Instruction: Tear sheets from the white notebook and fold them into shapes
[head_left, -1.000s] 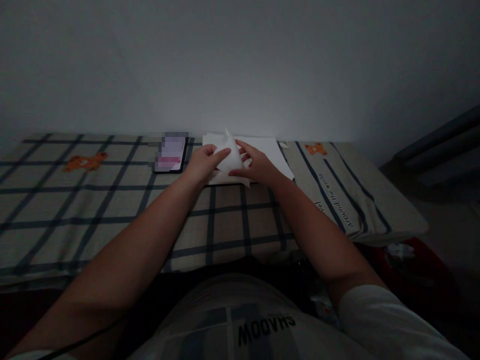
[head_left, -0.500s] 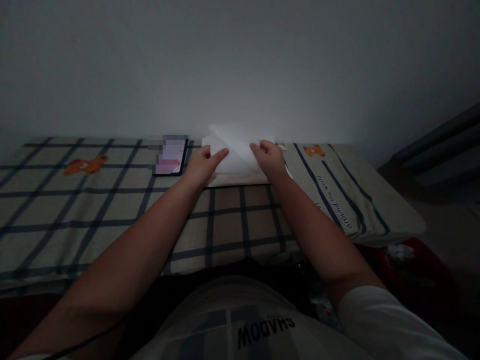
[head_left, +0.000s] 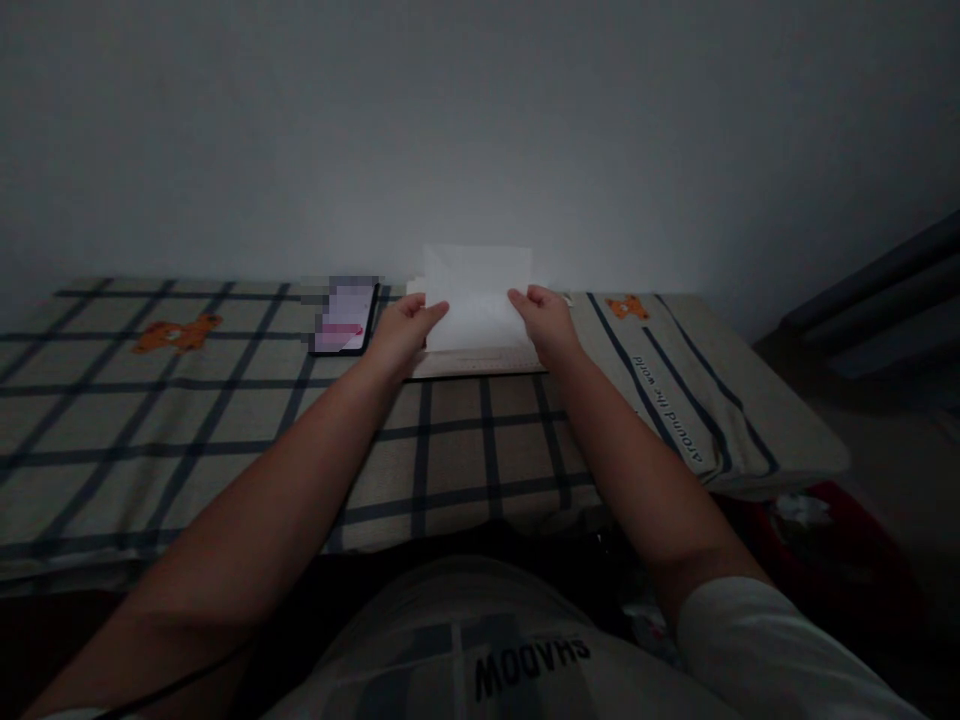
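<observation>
Between my two hands a sheet of white paper (head_left: 480,295) is held up, tilted, with its far edge against the wall's background. My left hand (head_left: 409,325) pinches its left edge, thumb on top. On the opposite edge, my right hand (head_left: 546,315) grips the paper in the same way. Beneath it lies a flat pale item, perhaps a notebook or paper stack (head_left: 484,363), with a dark lower edge; the sheet and my hands cover most of it.
A smartphone (head_left: 346,318) with a lit, partly blurred screen lies left of my hands. The checked cloth (head_left: 225,420) covers the table up to the grey wall (head_left: 480,130). A red bin (head_left: 847,540) holding pale scraps stands low on the right.
The diagonal fold line or overlapping corner on the paper is gone; the sheet now looks like an upright, flat rectangle. Both hands stay at nearly the same spots.
</observation>
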